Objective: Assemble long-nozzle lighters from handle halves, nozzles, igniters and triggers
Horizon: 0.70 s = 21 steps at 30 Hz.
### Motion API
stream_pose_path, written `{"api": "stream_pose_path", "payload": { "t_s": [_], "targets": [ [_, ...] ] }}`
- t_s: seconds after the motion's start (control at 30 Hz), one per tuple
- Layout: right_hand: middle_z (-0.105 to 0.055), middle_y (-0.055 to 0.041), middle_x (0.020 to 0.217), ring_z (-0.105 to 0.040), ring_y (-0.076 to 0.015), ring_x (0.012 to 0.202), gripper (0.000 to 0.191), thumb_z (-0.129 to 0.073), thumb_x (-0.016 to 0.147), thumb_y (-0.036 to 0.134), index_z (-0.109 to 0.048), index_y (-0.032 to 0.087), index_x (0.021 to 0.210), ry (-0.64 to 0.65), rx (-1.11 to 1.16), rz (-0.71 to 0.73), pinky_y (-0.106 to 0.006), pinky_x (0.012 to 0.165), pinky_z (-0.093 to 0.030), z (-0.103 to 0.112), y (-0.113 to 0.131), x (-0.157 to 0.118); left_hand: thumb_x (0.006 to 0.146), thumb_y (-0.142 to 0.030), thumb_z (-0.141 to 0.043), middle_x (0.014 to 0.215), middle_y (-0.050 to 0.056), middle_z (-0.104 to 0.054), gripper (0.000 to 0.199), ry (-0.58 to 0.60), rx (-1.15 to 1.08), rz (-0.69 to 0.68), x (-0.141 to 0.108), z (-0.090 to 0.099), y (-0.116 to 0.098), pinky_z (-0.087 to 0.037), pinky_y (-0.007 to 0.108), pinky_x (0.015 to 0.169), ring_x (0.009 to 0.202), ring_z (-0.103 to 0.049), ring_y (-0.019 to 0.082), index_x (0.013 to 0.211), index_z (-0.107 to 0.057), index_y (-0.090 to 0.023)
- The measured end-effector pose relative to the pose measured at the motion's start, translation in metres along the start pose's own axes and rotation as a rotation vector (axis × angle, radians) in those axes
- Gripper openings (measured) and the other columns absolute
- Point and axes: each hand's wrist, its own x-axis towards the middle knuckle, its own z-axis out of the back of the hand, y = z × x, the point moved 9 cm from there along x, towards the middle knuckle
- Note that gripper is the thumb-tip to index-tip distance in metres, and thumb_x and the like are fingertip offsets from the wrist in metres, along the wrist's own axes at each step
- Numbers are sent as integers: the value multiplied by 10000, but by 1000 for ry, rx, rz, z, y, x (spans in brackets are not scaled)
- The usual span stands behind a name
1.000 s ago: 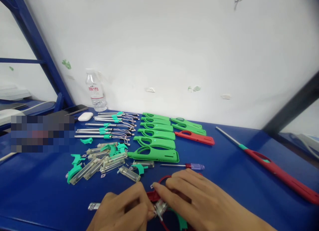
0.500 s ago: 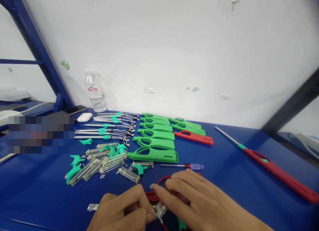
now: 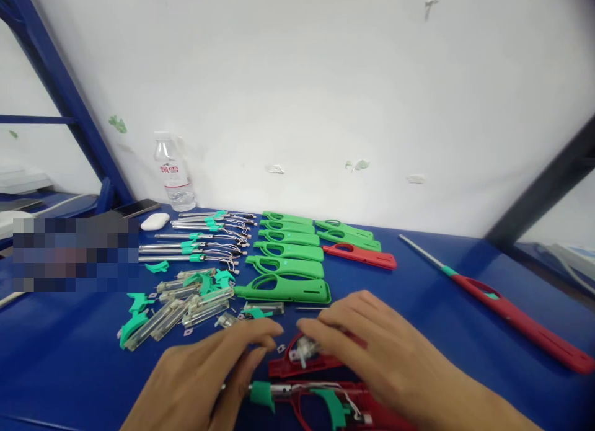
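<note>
Near on the blue table (image 3: 56,356), the right hand (image 3: 372,344) covers parts of two red casings (image 3: 281,368), its grip hidden; the left hand (image 3: 195,372), fingertips parted, is beside the metal tube (image 3: 281,389). A clear tank (image 3: 307,349) sits by the right hand. Best keep the white wires (image 3: 346,394) within the nearer casing (image 3: 383,415).

Single head-worn view, looking forward and down: bare-skinned hands (image 3: 381,350) close at lower edge, flat blue counter (image 3: 418,307) midway, white wall (image 3: 302,90) behind.
</note>
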Motion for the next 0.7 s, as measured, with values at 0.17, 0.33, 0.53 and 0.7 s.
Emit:
{"api": "stream_pose_path", "payload": {
  "t_s": [0.17,0.33,0.53,0.7],
  "targets": [
    [-879,-76,1154,-788,-215,969,408,-465,1166,-12,-704,171,1441,-39,24,-95,-357,869,-614,3,-20,-9,1295,-385,-444,1041,-5,-867,323,109,168,-176,-9,-3,-6,-613,210,624,946,-851,204,1183,-742,-332],
    [-883,-60,1151,-773,-204,945,409,-468,1147,-40,-712,164,1404,-31,58,-76,-345,834,-580,0,-17,-8,1164,-174,-654,1158,-15,-856,185,377,180,-104,-23,-21,6,-668,183,834,1051,-822,194,1211,-756,-321],
    [-883,-59,1175,-764,-212,954,462,-484,1085,-73,-712,157,1415,-14,65,-73,-369,839,-580,-1,-16,-9,1100,-61,-568,982,-22,-783,315,274,168,-150,-33,-21,15,-509,251,612,867,-722,216,1021,-727,-321],
    [-884,-63,1178,-773,-213,964,464,-480,1086,-70,-707,160,1419,-7,57,-70,-362,854,-579,-2,-16,-8,1009,-44,-593,949,-42,-761,334,325,170,-85,-39,-13,29,-442,310,613,772,-726,206,1030,-746,-340]
  ]
}}
